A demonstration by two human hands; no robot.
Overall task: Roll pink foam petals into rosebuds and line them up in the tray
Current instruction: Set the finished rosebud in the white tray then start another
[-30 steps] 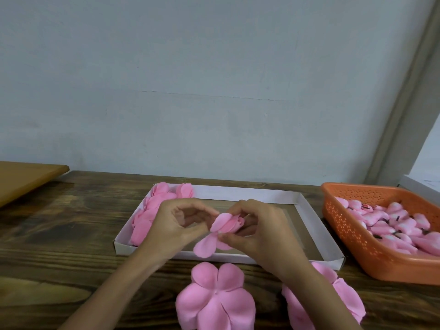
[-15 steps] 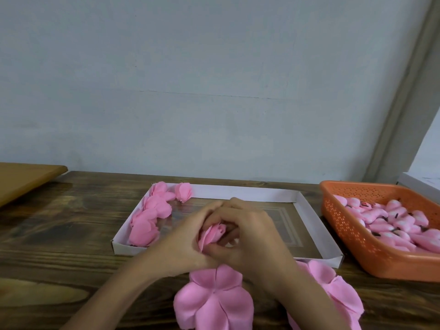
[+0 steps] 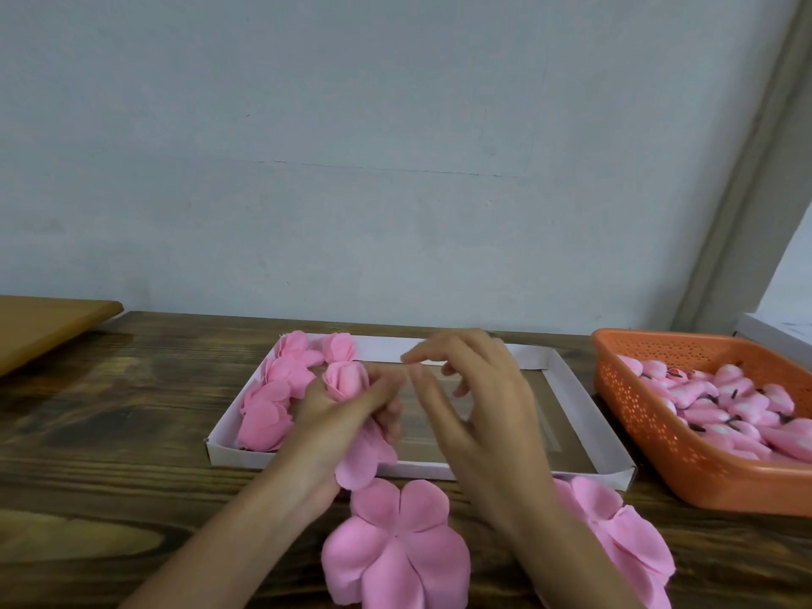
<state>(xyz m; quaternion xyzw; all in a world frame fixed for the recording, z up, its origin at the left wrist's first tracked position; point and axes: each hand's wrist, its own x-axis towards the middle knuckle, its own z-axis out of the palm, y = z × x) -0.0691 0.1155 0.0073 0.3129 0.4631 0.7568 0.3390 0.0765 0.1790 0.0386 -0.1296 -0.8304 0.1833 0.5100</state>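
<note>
My left hand (image 3: 338,415) grips a rolled pink foam rosebud (image 3: 346,379) over the left part of the white tray (image 3: 567,380), with a loose petal hanging below its fingers. My right hand (image 3: 479,406) hovers just right of the bud with fingers spread and holds nothing. Several finished rosebuds (image 3: 272,402) stand in a line along the tray's left wall. A flat five-petal foam piece (image 3: 395,547) lies on the table in front of the tray, and another flat foam piece (image 3: 624,534) lies partly under my right forearm.
An orange plastic basket (image 3: 632,397) at the right holds several pink bud cores with dark stems. A wooden board (image 3: 48,323) sits at the far left. The dark wooden table (image 3: 110,432) ends at a pale wall behind.
Both hands were wrapped around the bud over the tray's front edge. Now my left hand has carried the bud toward the line in the tray, and my right hand has let go.
</note>
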